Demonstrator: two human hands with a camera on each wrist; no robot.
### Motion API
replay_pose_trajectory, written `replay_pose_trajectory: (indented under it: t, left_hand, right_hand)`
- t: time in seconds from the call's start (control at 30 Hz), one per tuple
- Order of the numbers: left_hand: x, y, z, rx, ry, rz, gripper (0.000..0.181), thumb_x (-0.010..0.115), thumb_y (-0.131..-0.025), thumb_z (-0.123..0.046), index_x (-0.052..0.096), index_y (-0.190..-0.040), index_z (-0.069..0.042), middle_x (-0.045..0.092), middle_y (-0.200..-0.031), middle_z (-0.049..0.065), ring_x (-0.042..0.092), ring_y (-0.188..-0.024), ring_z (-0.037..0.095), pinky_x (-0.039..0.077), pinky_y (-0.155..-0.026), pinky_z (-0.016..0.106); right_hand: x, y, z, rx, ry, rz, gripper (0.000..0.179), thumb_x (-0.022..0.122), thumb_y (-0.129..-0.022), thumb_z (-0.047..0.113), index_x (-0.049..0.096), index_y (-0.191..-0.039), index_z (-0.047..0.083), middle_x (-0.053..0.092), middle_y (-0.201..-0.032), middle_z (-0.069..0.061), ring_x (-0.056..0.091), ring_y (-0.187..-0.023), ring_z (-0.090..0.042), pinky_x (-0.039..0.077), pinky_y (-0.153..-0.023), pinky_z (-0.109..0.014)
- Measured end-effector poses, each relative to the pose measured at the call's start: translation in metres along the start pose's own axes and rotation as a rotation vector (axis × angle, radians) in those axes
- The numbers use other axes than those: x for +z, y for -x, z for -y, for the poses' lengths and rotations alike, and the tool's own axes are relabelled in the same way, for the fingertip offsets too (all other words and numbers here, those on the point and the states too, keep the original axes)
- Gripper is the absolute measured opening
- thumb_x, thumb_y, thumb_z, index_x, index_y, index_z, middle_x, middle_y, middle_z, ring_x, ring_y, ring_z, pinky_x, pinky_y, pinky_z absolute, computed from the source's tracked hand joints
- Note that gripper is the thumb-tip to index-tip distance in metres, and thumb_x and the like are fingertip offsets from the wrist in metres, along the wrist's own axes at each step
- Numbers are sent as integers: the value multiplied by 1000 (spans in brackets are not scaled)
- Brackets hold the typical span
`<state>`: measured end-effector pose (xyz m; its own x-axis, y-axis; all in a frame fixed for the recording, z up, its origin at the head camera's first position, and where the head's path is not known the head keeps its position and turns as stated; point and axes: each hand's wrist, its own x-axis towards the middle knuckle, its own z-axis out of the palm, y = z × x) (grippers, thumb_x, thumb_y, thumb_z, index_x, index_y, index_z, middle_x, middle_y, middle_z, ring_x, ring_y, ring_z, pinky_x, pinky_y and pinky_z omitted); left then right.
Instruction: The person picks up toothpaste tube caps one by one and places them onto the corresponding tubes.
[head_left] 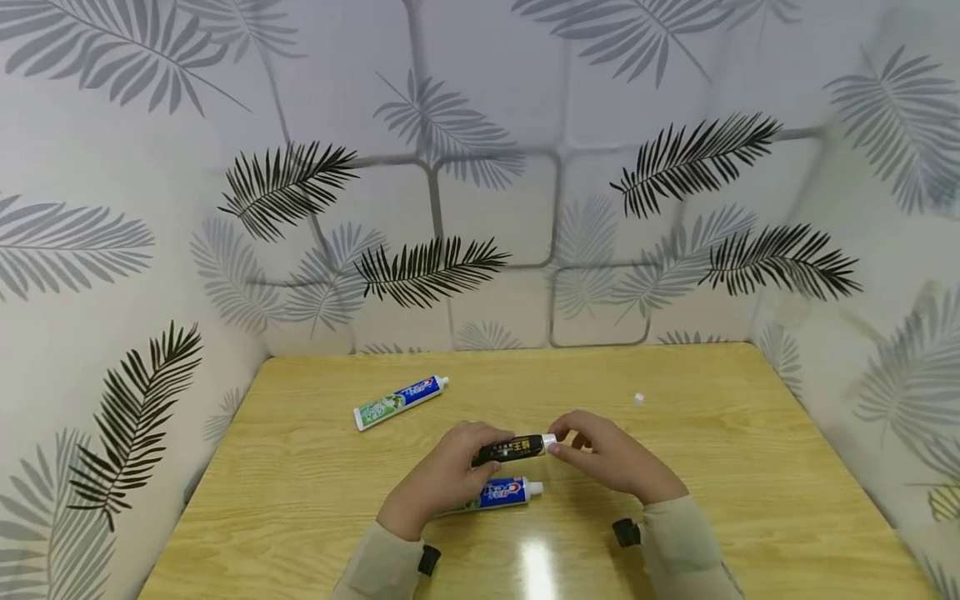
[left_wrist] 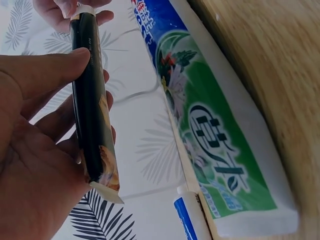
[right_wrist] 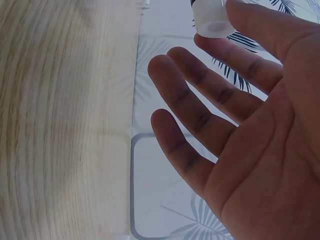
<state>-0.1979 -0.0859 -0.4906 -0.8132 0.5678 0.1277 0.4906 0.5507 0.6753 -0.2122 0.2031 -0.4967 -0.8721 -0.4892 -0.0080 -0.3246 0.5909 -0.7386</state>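
My left hand (head_left: 450,468) grips a black toothpaste tube (head_left: 517,448) with gold lettering, held above the table with its capped end to the right. At that end, the thumb and index finger of my right hand (head_left: 617,457) pinch the white cap (right_wrist: 214,21); its other fingers are spread apart in the right wrist view. Below the left hand lies a blue and green toothpaste tube (left_wrist: 215,130) with a white cap, partly hidden by that hand in the head view. A second blue and green tube (head_left: 397,403) lies farther back, slanted.
A small loose white cap (head_left: 639,398) sits on the wooden table (head_left: 750,450), back right of the hands. Behind and beside the table stand walls (head_left: 495,308) covered in a leaf pattern. Dark straps show at both wrists.
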Motion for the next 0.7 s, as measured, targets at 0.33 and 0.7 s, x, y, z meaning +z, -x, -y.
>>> replay_pose_trajectory:
  t: [0.33, 0.7]
  left_hand:
    - [3, -3, 12, -21, -106, 27, 36, 70, -100, -4, 72, -135, -12, 74, -131, 2, 65, -123, 21, 53, -108, 47]
    - [4, 0, 23, -15, -94, 99, 36, 68, -99, 1, 73, -132, -11, 75, -127, 2, 67, -121, 21, 54, -108, 46]
  right_hand:
    - [-3, 3, -5, 9, 0, 5, 32, 63, -108, 38, 70, -129, 14, 69, -127, -5, 63, -99, -18, 55, -84, -35]
    - [-6, 4, -6, -14, -11, 4, 29, 62, -109, 37, 71, -127, 15, 70, -127, -10, 65, -101, -18, 55, -88, -36]
